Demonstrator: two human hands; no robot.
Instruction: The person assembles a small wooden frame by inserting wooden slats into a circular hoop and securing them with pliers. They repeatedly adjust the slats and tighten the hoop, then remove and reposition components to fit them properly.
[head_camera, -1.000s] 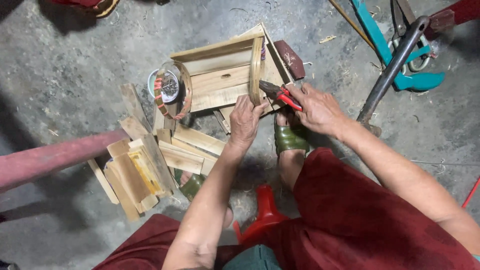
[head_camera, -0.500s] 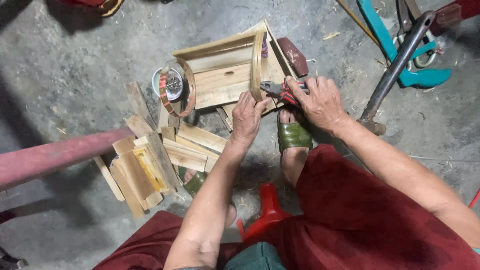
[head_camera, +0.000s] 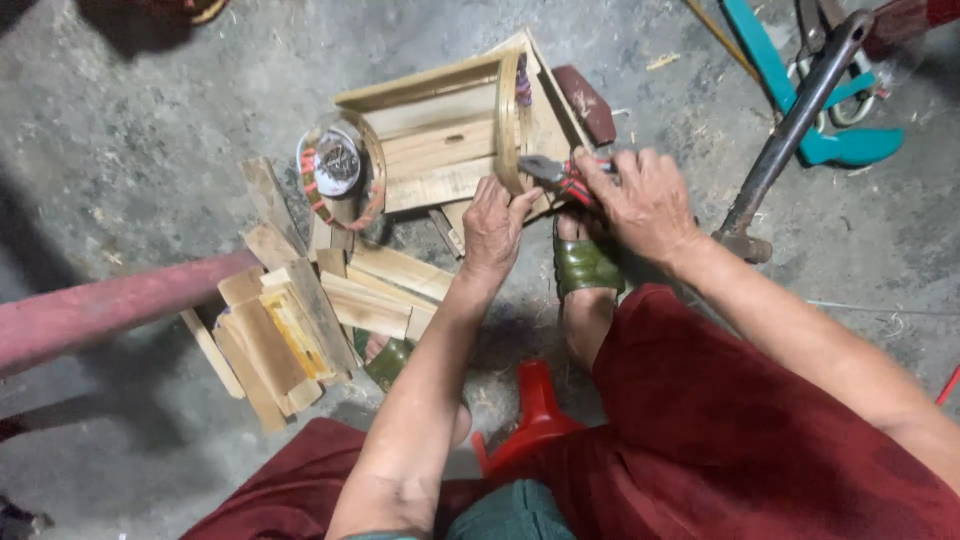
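Right hand (head_camera: 645, 200) clamps red-handled metal pliers (head_camera: 565, 178) at the curved bamboo strip (head_camera: 510, 120) on the pale wooden frame (head_camera: 440, 140), resting on the concrete floor (head_camera: 150, 110). Left hand (head_camera: 492, 225), grip pinched, braces the strip's lower end; best kept steady, pliers squeezed square.

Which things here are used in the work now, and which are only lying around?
In use:
- left hand, on the bamboo hoop
- right hand, holding red-handled pliers
- wooden frame under the hoop

Lying about:
- pile of wood offcuts
- tape roll
- hammer
- teal tool
- red pole
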